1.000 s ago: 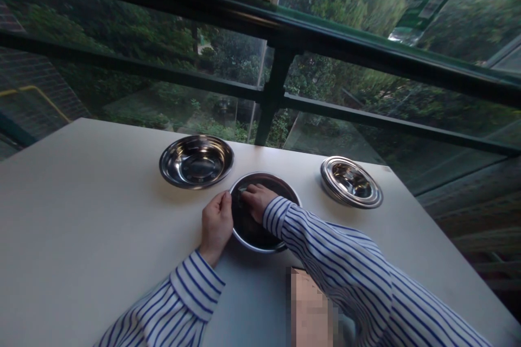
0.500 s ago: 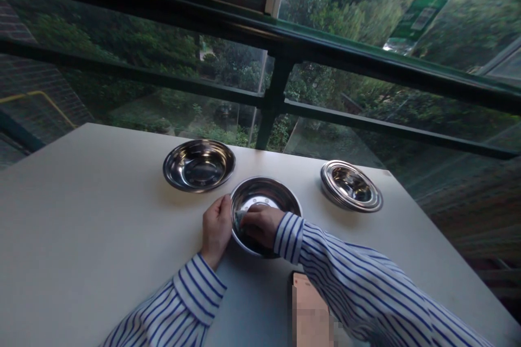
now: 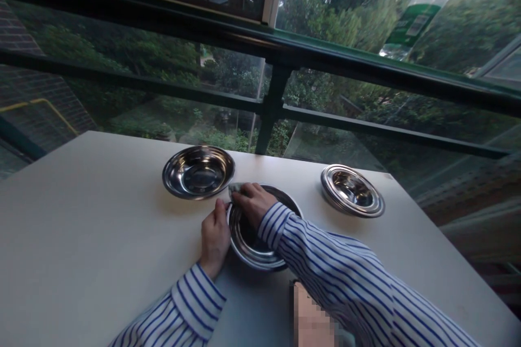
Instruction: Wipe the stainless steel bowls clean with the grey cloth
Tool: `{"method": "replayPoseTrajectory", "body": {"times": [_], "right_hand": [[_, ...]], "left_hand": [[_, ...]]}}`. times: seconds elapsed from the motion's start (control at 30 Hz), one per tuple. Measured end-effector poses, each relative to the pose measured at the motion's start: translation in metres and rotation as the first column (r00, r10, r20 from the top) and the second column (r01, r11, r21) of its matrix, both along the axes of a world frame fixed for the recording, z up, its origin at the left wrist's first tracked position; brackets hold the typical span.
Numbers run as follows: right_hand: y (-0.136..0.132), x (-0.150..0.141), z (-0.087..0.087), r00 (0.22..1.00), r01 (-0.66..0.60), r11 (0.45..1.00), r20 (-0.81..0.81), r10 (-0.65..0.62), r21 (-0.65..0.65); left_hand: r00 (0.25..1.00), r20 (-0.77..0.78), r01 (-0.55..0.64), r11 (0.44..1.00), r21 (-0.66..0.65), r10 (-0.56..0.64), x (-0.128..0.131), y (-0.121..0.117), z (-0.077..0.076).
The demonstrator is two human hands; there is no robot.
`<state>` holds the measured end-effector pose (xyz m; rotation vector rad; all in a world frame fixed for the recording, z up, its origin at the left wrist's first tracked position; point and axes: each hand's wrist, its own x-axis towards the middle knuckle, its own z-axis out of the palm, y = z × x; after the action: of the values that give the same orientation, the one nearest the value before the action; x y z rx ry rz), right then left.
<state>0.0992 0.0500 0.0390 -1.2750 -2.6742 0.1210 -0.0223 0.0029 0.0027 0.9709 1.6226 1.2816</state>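
A shiny steel bowl (image 3: 260, 260) is in front of me on the table, partly covered by my right forearm. My left hand (image 3: 215, 237) grips its left rim, thumb up and fingers out of sight below the edge. Reaching across the bowl, my right hand (image 3: 253, 203) presses a small greyish-green cloth (image 3: 235, 188) at the far left part of the rim. The fingers are closed on the cloth, which sticks out past their tips.
On the white table (image 3: 101, 238), a wide steel bowl (image 3: 199, 172) stands at the back left and a stack of steel bowls (image 3: 352, 191) at the back right. A phone (image 3: 311, 317) lies near my right forearm. A plastic bottle (image 3: 419, 16) stands on the green railing (image 3: 345, 65).
My right hand has moved with the cloth from inside the bowl up and away to its far left rim. My left hand still holds the left rim.
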Motion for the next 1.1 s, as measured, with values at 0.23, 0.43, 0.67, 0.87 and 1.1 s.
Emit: {"method": "replayPoseTrajectory", "body": {"times": [0.23,0.43,0.67,0.87,1.1], "right_hand": [[0.027,0.027,-0.004,0.983,0.182,0.983,-0.009,-0.182,0.006],[0.007,-0.007,-0.017,0.986,0.032,0.999,-0.163,-0.038,-0.041],[-0.021,-0.013,-0.017,0.942,-0.127,0.986,-0.325,0.085,-0.11],[-0.034,-0.005,-0.014,0.918,-0.233,0.963,-0.356,0.172,-0.135],[-0.047,0.01,-0.005,0.95,-0.257,0.95,-0.224,0.216,-0.175]], "left_hand": [[1.0,-0.018,-0.017,1.0,0.019,0.017,0.003,0.002,0.002],[1.0,-0.024,-0.003,0.999,0.046,0.004,0.0,0.003,-0.006],[0.998,0.025,-0.063,0.998,-0.006,0.063,-0.002,0.002,-0.005],[0.991,0.136,-0.024,0.996,0.081,0.013,-0.003,0.004,-0.004],[0.983,0.167,0.066,0.992,0.103,-0.083,-0.003,0.005,-0.004]]}}
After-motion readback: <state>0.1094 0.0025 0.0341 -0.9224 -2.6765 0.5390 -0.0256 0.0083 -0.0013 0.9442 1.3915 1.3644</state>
